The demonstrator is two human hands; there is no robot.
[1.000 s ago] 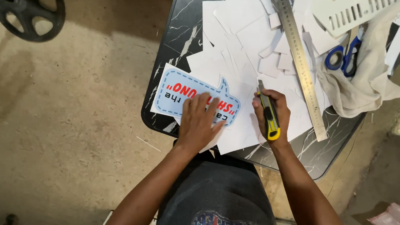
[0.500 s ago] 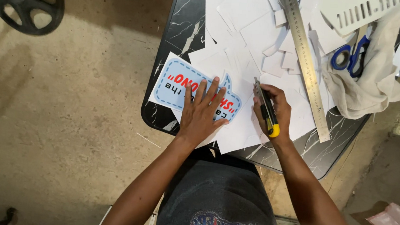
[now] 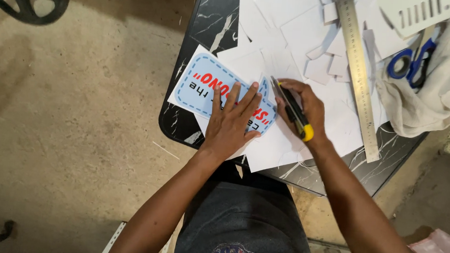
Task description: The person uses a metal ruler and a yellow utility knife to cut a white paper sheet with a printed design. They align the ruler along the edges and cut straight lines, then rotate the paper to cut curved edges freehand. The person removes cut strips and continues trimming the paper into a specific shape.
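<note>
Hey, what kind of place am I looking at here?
Probably a small craft or sign-making workshop. A dark marble-look table stands on a bare concrete floor, strewn with paper offcuts, a steel ruler and scissors. The right hand holds a utility knife.

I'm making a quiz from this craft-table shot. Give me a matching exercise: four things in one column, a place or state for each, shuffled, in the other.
Things:
1. Yellow-and-black utility knife
2. Light blue speech-bubble paper cutout
3. Long steel ruler
4. Blue-handled scissors

Places or states:
A. Lying on the pale crumpled cloth
B. Pressed flat under the left hand
C. Gripped in the right hand
D. Lying across the white paper scraps, held by no hand

Pairs: 1-C, 2-B, 3-D, 4-A
</note>
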